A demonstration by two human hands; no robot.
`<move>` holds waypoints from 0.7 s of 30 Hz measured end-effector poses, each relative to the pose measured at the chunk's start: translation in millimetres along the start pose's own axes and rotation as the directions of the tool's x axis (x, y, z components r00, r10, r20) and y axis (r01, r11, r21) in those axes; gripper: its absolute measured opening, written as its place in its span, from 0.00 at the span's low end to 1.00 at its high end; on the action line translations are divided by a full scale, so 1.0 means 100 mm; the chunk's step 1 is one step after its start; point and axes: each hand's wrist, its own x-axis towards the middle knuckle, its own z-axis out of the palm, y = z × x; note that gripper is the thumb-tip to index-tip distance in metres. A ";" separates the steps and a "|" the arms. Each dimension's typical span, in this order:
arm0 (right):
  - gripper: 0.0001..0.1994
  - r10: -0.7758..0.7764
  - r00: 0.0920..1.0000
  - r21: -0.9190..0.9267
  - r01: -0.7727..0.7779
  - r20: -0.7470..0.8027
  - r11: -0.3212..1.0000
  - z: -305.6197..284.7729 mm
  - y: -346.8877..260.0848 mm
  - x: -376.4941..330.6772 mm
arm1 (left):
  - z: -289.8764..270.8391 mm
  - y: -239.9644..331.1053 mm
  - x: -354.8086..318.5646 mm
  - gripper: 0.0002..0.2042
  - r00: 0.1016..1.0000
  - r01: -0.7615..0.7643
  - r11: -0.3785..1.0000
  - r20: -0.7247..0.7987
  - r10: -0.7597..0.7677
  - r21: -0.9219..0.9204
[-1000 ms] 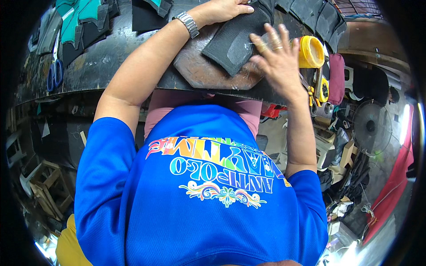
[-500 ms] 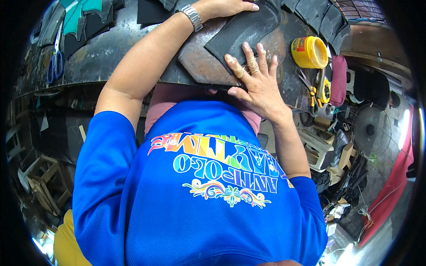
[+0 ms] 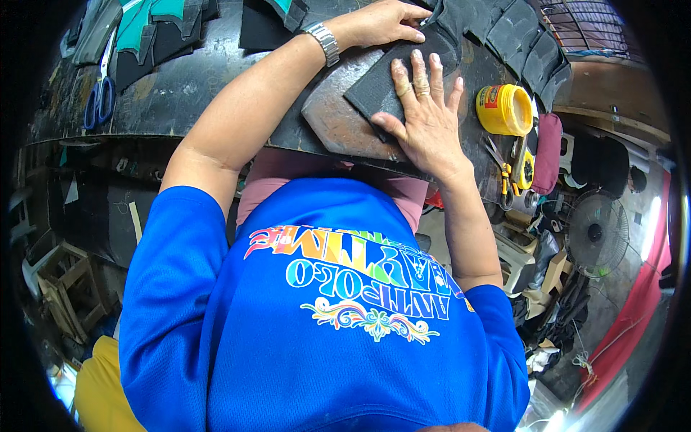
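– As you look from the left, what comes first on the tabletop (image 3: 194,104)?

– Blue-handled scissors (image 3: 103,81) near the front edge, then teal and black cut pieces (image 3: 168,9) farther back. Next is a brown slab (image 3: 335,119), with the black cloth (image 3: 371,93) lying on it.

– And the left hand (image 3: 378,25)?

– At the far end of the cloth. Thumb and forefinger tips look apart, but the other fingers are hidden, so I can't tell whether it grips anything. I'd use it to steady that end.

– The other one?

– The right hand (image 3: 430,133) lies palm down over the cloth's near part, fingers spread, clamped on nothing. To press well, I'd share the weight across the whole palm and smooth away from the left hand, checking the near corner for lifting.

– There's pale residue on those fingers.

– Then go gently, or they could tug or mark the cloth.

– Farther right?

– An uncapped yellow jar (image 3: 493,115), best kept clear of the wrist; small yellow-handled scissors (image 3: 507,173); a yellow tape measure (image 3: 527,169); a dark red pouch (image 3: 548,151).
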 end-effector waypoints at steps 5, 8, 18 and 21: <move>0.43 -0.093 0.991 0.146 0.078 0.098 0.986 -0.16 -0.21 -0.22 | 0.00 0.03 0.01 0.24 1.000 0.021 0.999 -0.013 -0.021 -0.035; 0.39 -0.150 0.978 0.305 0.101 0.143 0.947 -0.41 -0.19 -0.26 | -0.03 0.04 0.00 0.24 0.999 0.040 0.998 0.006 -0.040 0.048; 0.29 -0.230 0.945 -0.104 -0.210 0.234 -0.972 -0.13 -0.09 0.17 | 0.00 0.01 -0.01 0.24 0.997 -0.069 0.998 -0.025 0.069 0.008; 0.24 -0.168 0.927 -0.206 -0.102 0.334 -0.973 -0.08 -0.29 0.09 | -0.03 0.02 0.00 0.23 0.999 0.032 0.998 0.037 -0.034 0.062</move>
